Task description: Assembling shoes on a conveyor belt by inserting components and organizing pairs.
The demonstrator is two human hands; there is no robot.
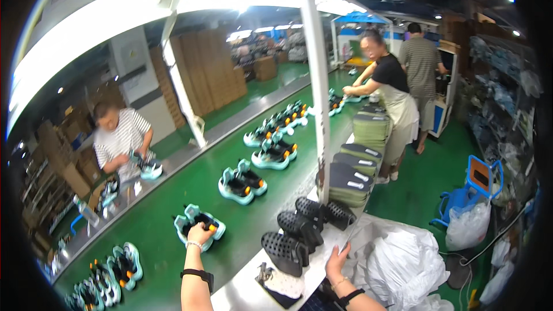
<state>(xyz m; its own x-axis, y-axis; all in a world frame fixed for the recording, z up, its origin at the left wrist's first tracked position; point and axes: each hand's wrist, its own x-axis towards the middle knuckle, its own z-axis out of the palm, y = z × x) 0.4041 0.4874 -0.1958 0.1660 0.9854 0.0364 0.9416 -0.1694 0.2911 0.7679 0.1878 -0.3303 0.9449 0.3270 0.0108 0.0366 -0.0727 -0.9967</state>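
Fingers of the left hand (pixel 199 235) bend narrowly over a teal-and-black pair of shoes (pixel 183 226), touching it where it sits on the green conveyor belt (pixel 164 227); their tips are hidden, so I cannot tell how firmly they grip. Thumb and fingers of the right hand (pixel 335 263) stand a little apart at the edge of the white side table (pixel 245 289), beside the crumpled white plastic sheeting (pixel 403 268); whether they hold that edge I cannot tell. Between the two hands, a group of black perforated forms (pixel 286 252) crowds the tabletop, with a small white object (pixel 285 284) on a dark base in front. Just beyond, a white upright post (pixel 315 80) cuts across the view and partly covers the belt, beside olive-green stacks (pixel 345 187) topped with dark grey. More shoes (pixel 235 183) line the belt farther up, and others (pixel 124 265) lie toward its lower left. Across the belt, a co-worker in a striped shirt (pixel 124 138) holds a shoe near a clear bottle (pixel 85 212); another in a black top (pixel 393 75) reaches over the far end. At right, a blue frame (pixel 461 198) and a filled plastic bag (pixel 468 227) stand on the floor near loaded shelves (pixel 501 109).
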